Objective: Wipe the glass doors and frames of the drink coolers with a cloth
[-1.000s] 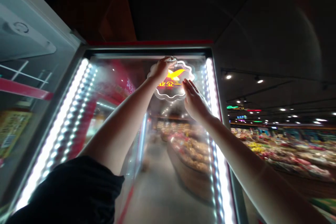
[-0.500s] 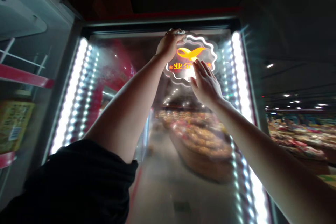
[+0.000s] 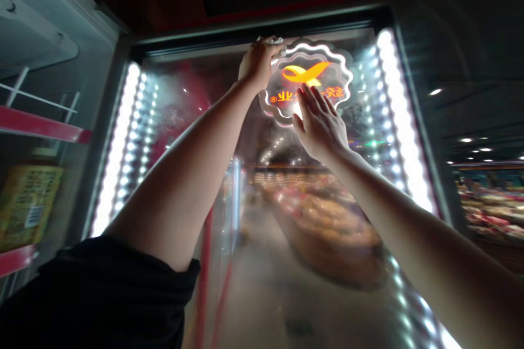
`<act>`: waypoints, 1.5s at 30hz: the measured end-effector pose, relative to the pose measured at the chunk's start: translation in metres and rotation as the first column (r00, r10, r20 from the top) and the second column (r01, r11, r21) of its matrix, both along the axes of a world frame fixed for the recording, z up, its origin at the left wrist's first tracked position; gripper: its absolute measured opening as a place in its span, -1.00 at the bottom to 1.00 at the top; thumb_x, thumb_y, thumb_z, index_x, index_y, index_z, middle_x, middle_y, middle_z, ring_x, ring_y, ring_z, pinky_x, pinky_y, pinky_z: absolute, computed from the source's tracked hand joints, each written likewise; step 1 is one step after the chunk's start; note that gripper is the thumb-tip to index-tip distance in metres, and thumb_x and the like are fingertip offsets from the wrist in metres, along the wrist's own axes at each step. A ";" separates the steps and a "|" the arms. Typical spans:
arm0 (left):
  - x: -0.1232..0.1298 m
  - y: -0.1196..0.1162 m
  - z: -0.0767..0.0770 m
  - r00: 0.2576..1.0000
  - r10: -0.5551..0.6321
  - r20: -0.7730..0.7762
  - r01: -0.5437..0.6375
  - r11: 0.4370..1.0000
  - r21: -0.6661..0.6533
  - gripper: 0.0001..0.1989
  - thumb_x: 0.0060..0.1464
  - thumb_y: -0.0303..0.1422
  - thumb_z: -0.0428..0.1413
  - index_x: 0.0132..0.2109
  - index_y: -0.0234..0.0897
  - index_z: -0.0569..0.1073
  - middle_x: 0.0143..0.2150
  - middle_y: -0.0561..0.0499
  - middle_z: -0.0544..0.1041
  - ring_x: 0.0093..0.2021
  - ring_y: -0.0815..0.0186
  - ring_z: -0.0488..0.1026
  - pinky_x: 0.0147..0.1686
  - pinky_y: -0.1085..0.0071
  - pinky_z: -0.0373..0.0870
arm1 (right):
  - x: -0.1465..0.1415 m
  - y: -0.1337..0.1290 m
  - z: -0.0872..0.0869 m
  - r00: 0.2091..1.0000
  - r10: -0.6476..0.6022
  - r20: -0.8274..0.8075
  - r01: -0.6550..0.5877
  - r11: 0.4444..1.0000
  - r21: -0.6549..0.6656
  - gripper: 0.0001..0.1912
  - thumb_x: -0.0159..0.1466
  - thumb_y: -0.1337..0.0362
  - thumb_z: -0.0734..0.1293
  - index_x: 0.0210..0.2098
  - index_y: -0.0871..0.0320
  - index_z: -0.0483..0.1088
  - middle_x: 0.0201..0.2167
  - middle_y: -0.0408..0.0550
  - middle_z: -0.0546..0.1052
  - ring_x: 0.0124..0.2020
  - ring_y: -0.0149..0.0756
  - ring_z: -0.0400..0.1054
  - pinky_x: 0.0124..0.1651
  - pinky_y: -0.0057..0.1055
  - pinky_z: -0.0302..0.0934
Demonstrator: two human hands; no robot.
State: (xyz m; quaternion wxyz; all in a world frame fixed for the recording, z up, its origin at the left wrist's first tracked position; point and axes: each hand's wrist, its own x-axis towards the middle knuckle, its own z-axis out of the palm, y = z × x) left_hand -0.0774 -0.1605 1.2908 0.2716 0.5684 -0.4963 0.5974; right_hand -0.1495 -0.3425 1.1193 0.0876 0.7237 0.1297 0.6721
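Note:
A glass door (image 3: 196,87) framed by bright light strips stands before me. Near its top edge my left hand (image 3: 257,64) is closed round a crumpled whitish cloth (image 3: 272,41), pressed against the glass just left of the glowing sign. The sign (image 3: 307,73) has a wavy white outline, an orange figure and mirrored red characters. My right hand (image 3: 320,124) lies over the sign's lower part with its fingers spread, holding nothing; its palm is hidden, facing the glass.
On the left are cabinet shelves with red edge strips (image 3: 45,124) and a yellow packet (image 3: 30,202). Through the glass show a blurred rounded display of goods (image 3: 327,223) and a grey floor (image 3: 262,294). The door's dark metal frame (image 3: 262,24) runs along the top.
The view has tilted and shifted, so the sign and the door's right side appear farther right. Both hands keep nearly the same pose, the left a little farther from the sign.

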 end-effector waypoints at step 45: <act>0.031 0.060 -0.009 0.985 0.106 0.133 -0.099 0.994 -0.055 -0.47 0.35 -0.54 0.03 0.25 0.05 0.67 0.41 0.10 0.59 0.47 0.07 0.46 0.50 0.04 0.38 | 0.027 0.076 0.015 0.994 0.107 -0.021 -0.108 0.991 -0.073 -0.22 0.57 0.20 0.16 0.70 0.12 -0.10 0.66 0.04 0.15 0.69 0.07 -0.06 0.72 0.13 -0.10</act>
